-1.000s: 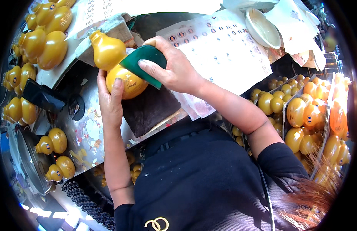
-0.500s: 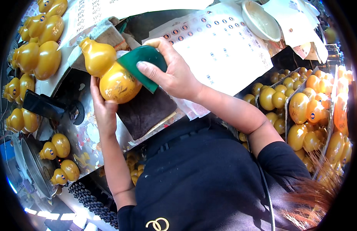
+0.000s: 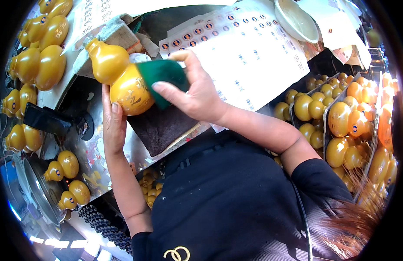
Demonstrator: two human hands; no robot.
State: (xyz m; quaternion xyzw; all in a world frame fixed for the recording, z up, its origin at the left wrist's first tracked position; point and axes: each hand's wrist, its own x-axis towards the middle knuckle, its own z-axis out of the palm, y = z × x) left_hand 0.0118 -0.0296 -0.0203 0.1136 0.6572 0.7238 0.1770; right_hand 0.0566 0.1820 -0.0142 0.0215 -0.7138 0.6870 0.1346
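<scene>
A yellow gourd-shaped bottle (image 3: 109,63) lies tilted in front of me, its narrow neck toward the upper left. My left hand (image 3: 114,128) is wrapped around the bottle's lower bulb from beneath, with some fingers hidden behind it. Between the thumb and fingers of my right hand (image 3: 199,91) is a flat green scraper (image 3: 164,78), slightly blurred. The scraper's left edge rests against the right side of the lower bulb, where dark written marks show. Under the bottle and scraper lies a dark brown cloth pad (image 3: 162,130) on the table.
Sticker sheets (image 3: 236,56) and a pale bowl (image 3: 296,21) occupy the table's far side. More gourd bottles (image 3: 51,67) stand at the left near a black phone-like device on a stand (image 3: 47,122). Divided crates of gourd bottles (image 3: 340,119) are at the right.
The bottle has shifted slightly left and turned, so its written marks sit differently. My right hand and the scraper have moved a little right and down along the bulb.
</scene>
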